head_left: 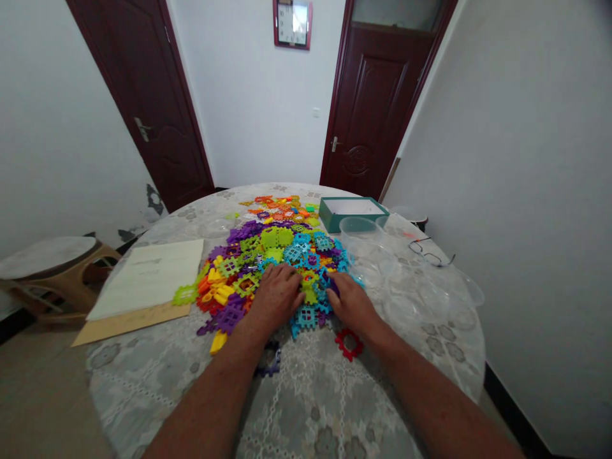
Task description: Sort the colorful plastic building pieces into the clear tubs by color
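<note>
A heap of colourful plastic building pieces (277,237), in purple, green, blue, yellow and orange, lies on the round table. My left hand (280,293) rests on the near side of this heap, its fingers curled down among the pieces. Whatever its fingertips grip is hidden. Between the thumb and fingers of my right hand (352,301) is a purple plastic piece (333,285), at the heap's right edge. Green and blue pieces lie between the two hands. A red ring-shaped piece (349,345) sits below my right hand, and a dark purple one (273,361) is partly behind my left forearm.
A green box (329,217) with a white inside stands behind the heap. Clear plastic containers (406,280) and a pair of glasses (433,254) are at the right. White paper (153,274) over brown card (129,326) lies at the left, near a stool (52,255).
</note>
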A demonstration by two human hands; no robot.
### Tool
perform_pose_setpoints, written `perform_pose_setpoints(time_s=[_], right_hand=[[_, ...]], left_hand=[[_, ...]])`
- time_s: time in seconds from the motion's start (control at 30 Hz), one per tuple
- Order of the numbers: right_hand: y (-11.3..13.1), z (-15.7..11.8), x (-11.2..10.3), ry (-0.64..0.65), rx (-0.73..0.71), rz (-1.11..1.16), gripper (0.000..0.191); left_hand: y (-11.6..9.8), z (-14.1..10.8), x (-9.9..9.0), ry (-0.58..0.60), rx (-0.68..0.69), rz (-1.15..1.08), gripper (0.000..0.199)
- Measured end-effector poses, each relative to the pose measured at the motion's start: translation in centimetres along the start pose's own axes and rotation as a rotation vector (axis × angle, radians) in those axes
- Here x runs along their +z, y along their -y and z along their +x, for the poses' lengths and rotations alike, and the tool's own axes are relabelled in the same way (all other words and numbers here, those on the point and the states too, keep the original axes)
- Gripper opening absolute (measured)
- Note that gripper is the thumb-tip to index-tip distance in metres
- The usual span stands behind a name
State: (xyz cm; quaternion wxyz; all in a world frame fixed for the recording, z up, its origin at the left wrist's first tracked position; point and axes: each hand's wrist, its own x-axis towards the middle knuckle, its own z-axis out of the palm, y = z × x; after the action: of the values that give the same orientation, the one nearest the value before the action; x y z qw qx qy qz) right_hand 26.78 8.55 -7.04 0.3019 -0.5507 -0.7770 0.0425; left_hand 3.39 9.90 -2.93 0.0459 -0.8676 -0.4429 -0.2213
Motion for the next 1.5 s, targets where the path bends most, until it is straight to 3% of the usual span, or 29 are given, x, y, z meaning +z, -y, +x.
perform_pose_setpoints(time_s=[0.2,0.47,0.63,0.73,0.9,1.23,1.5], right_hand=[[0.4,0.4,0.6,0.083,0.033,-0.022,0.045],[0.7,0.5,0.2,0.132,0.029,-0.022,0.038],[0.5,0.5,0.1,0.031,-0.012,0.085,0.043],[0.7,0.5,-0.2,-0.033,-0.022,0.143,0.04],[1.5,0.3,-0.7,-0.029,-0.017,0.291,0.038],[1.1,0.6,-0.9,0.012,0.286,0.591,0.036],[1.1,0.7,-0.9,-0.001,0.322,0.642,0.038]], left_hand=[[0.4,0.2,0.7,-0.02,0.006,0.0,0.011],[-0.2,0.0,1.2,-0.071,0.038,-0.05,0.045],[0.3,0.0,2.0,-0.071,0.101,-0.021,0.032],[0.4,0.1,2.0,-0.099,0.118,-0.034,0.035],[0.1,0.2,1.6,-0.106,0.172,-0.054,0.036],[-0.2,0.2,1.7,-0.097,0.172,-0.051,0.027],[-0.3,0.4,1.8,-0.162,0.194,-0.132,0.023]])
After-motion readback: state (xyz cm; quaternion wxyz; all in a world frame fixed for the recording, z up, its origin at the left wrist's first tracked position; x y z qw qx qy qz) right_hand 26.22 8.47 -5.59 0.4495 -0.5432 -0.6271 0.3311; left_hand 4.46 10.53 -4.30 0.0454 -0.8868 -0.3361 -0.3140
